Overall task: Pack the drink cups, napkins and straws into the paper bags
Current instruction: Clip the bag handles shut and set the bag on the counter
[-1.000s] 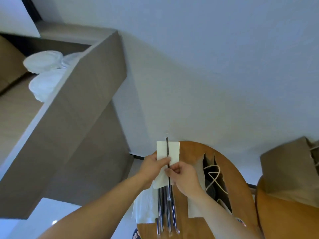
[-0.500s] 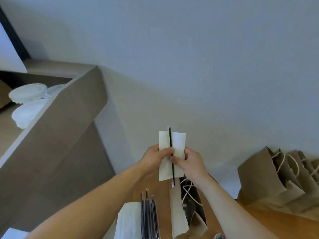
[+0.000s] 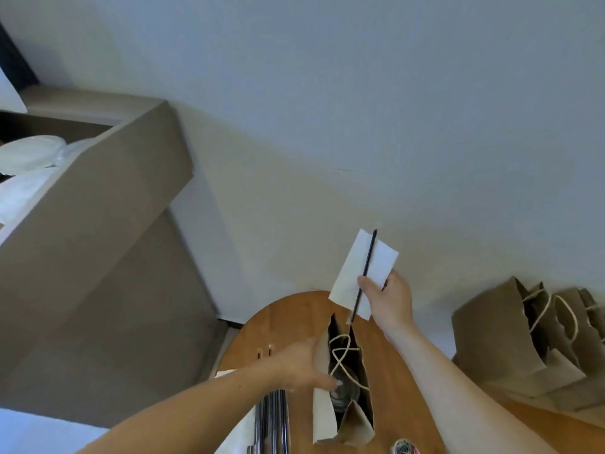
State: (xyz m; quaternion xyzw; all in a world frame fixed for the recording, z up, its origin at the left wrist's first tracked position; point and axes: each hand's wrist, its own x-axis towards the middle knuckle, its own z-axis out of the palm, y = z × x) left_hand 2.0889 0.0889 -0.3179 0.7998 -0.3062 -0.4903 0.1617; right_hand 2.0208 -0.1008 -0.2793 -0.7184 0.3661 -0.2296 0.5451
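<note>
While our right hand (image 3: 389, 298) pinches a folded white paper napkin (image 3: 361, 273) and thin black straw (image 3: 364, 276) above the table, our left hand (image 3: 302, 367) spreads open against the brown paper bag (image 3: 348, 388) on the round wooden table (image 3: 396, 371); a cup (image 3: 342, 393) sits inside.
</note>
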